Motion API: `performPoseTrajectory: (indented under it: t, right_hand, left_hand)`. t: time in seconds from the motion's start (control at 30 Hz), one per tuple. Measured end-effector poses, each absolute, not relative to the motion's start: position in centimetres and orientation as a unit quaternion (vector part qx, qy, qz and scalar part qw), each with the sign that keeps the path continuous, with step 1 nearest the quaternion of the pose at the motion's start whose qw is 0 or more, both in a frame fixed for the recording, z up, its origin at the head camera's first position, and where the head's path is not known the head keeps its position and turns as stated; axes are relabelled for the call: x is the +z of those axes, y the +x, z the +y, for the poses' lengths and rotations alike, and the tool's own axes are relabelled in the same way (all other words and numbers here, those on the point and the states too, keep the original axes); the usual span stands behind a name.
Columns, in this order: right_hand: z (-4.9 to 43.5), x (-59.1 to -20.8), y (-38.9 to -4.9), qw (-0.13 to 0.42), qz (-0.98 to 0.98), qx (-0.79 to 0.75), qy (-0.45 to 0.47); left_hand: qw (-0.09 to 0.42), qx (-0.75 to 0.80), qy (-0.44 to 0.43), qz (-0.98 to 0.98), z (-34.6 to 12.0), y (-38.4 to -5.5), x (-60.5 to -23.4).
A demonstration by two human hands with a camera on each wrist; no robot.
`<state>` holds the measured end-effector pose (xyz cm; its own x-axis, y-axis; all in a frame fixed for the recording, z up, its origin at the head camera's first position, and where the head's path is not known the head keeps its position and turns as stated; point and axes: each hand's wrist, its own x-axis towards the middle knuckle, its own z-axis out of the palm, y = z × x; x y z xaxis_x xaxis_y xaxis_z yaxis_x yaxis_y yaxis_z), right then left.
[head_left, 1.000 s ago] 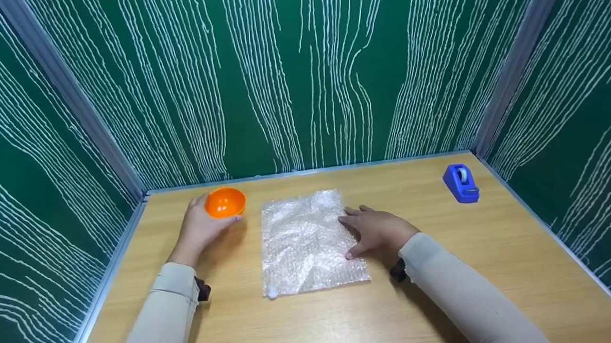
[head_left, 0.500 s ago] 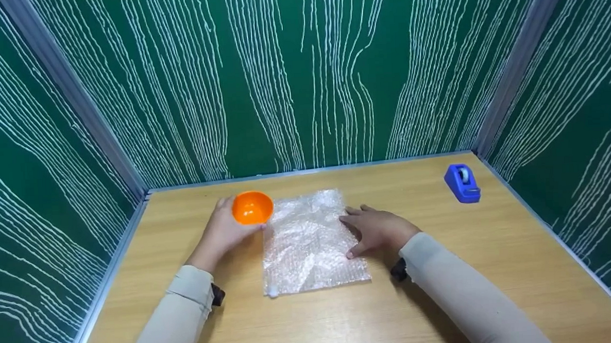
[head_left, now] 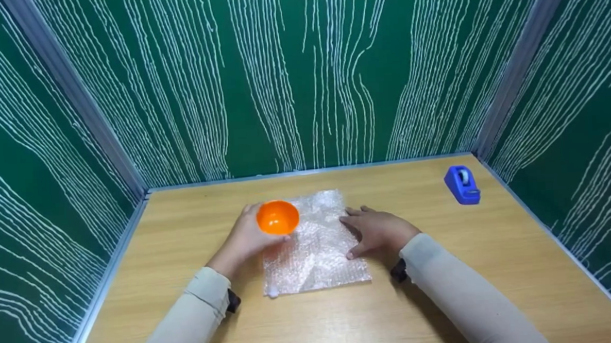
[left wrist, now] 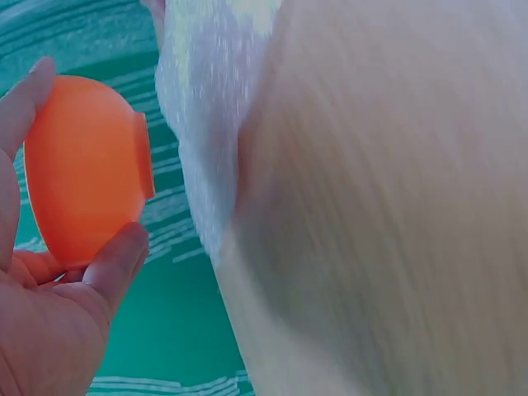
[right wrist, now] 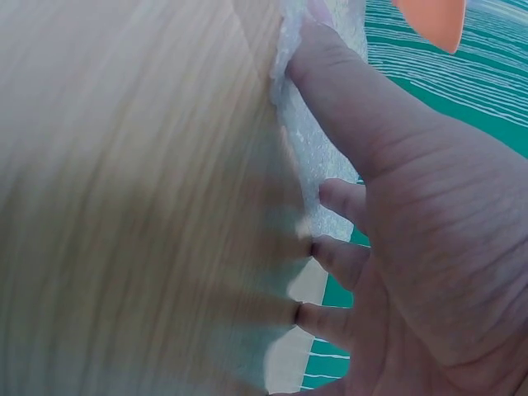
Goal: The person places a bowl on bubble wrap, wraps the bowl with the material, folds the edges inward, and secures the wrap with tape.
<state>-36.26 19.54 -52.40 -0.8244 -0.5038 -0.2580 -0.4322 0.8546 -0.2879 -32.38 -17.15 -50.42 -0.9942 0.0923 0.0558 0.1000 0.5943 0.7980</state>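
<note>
The left hand's fingers and thumb point(left wrist: 120, 257) curl about an orange bowl point(head_left: 278, 217), pinching it by its side with its mouth upward. Half a second ago that bowl was at the left edge of the bubble wrap sheet point(head_left: 314, 264), and half a second before that it was well clear of it; now the left hand point(head_left: 245, 239) has carried it rightward over the sheet's upper left part. The right hand point(head_left: 380, 231) has stayed put, fingers spread and fairly straight, gripping nothing, its thumb resting on the sheet's right edge.

From the head alone, the bowl could pass for resting on the wrap; the left wrist view shows its foot ring and a gap beneath, so it is held in the air. The right wrist view adds fingertips coming down to the tabletop point(head_left: 194, 228) along the sheet's border, with just a piece of the orange bowl at the top.

Farther out, a blue tape dispenser point(head_left: 462, 186) with a pale roll stands near the table's far right corner, by the green, white-lined walls point(head_left: 255, 143).
</note>
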Motion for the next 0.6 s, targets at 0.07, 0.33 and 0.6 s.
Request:
performPoseTrajectory:
  t: [0.07,0.33,0.6]
  right_hand:
    - [19.5,-52.4,-36.3,0.166,0.949,-0.110,-0.246]
    - [19.3,-52.5,-36.5,0.180,0.950,-0.127,-0.220]
    - [19.2,-52.7,-36.8,0.176,0.950,-0.122,-0.229]
  left_hand:
    - [-0.004,-0.450,-0.055,-0.891,-16.5,-32.3,-50.6]
    - [-0.032,-0.462,-0.069,-0.884,-13.7,-32.2,-51.4]
    - [-0.047,-0.462,-0.108,-0.879,-11.8,-31.8,-52.4]
